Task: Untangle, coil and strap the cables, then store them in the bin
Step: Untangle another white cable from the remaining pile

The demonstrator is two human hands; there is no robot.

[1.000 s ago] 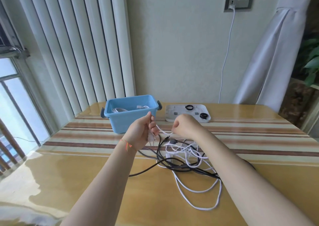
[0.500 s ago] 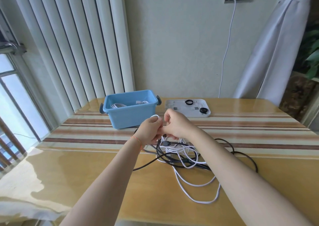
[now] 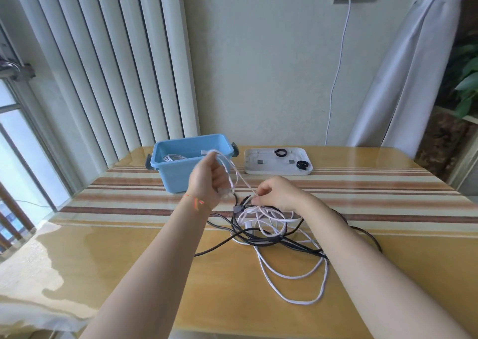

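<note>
A tangle of white cable [image 3: 292, 274] and black cable [image 3: 261, 240] lies on the table in front of me. My left hand [image 3: 208, 180] is raised above the table and grips a loop of the white cable, which arcs over its fingers. My right hand [image 3: 276, 193] sits lower, just above the tangle, and pinches the same white strand where it comes down. The blue bin [image 3: 178, 175] stands behind my left hand with a coiled white cable [image 3: 173, 157] inside.
A white tray [image 3: 278, 170] with two black strap rings [image 3: 280, 153] lies right of the bin. A wall socket cable [image 3: 336, 74] hangs down behind the table. Blinds stand at the left, a curtain at the right.
My hands were together over the tangle; now the left has lifted up with a white loop and the right has dropped toward the pile, drawing the strand taut.
</note>
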